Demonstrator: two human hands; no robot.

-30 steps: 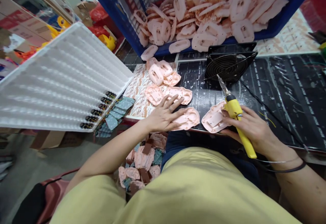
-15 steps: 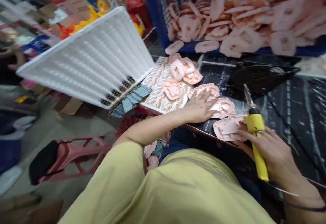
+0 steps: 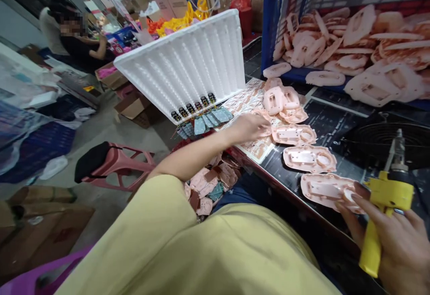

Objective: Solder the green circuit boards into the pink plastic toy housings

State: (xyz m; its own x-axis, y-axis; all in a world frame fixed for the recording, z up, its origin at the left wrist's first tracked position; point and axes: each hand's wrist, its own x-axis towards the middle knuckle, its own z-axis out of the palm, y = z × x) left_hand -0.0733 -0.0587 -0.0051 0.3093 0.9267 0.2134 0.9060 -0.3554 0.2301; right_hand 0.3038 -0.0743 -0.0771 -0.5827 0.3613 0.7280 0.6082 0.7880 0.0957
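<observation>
My right hand is wrapped around a yellow glue gun, its metal nozzle pointing up and away. Thumb and fingertips of that hand also touch the near end of a pink plastic shell at the table edge. Two similar shells, a middle one and a farther one, lie in a row beyond it, hollow side up. My left hand, smeared by motion, is over another pink shell on the patterned sheet; its grip is unclear. A small pile of shells lies just behind.
A blue crate full of pink shells stands at the back right. On the left leans a white ribbed foam tray with small black parts along its lower edge. A black fan lies near the glue gun. Another person sits far left.
My left hand has left the row of shells and moved left to the shell on the sheet. The row is now spaced apart. My right hand still holds the glue gun; the view has swung left.
</observation>
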